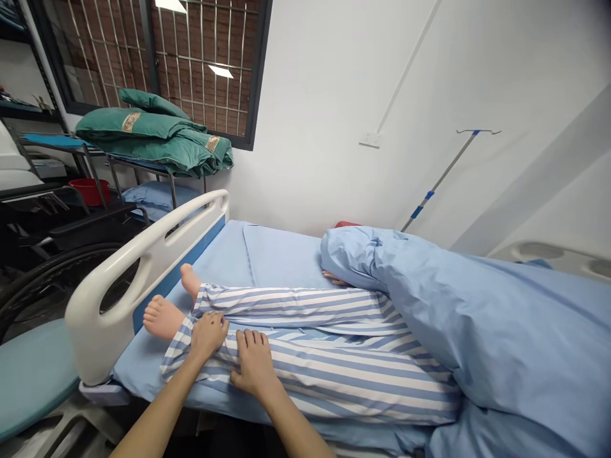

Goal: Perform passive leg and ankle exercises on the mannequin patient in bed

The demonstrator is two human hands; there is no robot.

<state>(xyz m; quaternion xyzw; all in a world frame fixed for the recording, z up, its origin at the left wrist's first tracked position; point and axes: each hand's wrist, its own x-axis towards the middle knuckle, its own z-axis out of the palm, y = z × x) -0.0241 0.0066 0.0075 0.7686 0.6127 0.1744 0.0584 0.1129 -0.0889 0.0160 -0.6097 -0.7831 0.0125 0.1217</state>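
Note:
A figure lies on its back on a hospital bed, in blue-and-white striped pyjama trousers (305, 375), with bare feet (163, 318) toward the bed's foot. My left hand (207, 335) rests palm down on the nearer shin, close to the ankle. A little further up the same leg, my right hand (252, 362) lies palm down with its fingers spread. Neither hand visibly grips the cloth. A light blue duvet (482, 318) hides the figure's upper body. Another hand (334, 278) pokes out from under its edge. The bed sheet (281, 254) is pale blue.
A white bed-end rail (143, 267) stands just beyond the feet. To the left are a wheelchair (57, 286) and a rack of folded green cloths (153, 133). A drip pole (443, 178) leans at the far right, and a barred window (205, 63) is set in the wall.

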